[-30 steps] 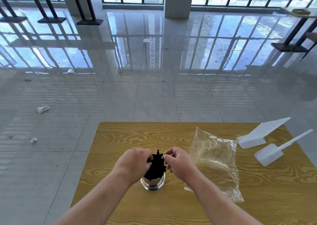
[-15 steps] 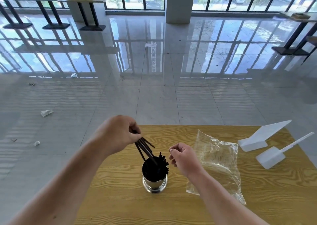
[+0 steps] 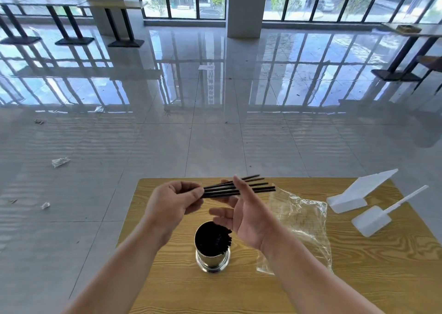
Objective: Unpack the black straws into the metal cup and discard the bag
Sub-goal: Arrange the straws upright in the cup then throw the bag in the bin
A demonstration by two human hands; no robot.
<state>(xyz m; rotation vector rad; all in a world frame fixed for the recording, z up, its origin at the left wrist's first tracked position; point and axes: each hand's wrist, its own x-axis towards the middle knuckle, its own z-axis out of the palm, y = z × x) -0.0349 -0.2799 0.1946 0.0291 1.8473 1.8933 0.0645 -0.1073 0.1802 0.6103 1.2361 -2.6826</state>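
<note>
A shiny metal cup stands on the wooden table, packed with black straws. My left hand is raised above the cup and pinches several loose black straws by one end; they lie almost level, pointing right. My right hand is open, palm turned left, with the straws passing behind its fingers. I cannot tell whether it touches them. The clear plastic bag lies flat and crumpled on the table to the right of the cup.
Two white plastic scoops lie at the table's far right. Beyond the table's far edge is a glossy tiled floor with scraps of litter. Other tables stand by the windows.
My left hand has pulled several straws out of the cup and lifted them, turning them level. My right hand rose from beside the cup and opened next to the straws.
</note>
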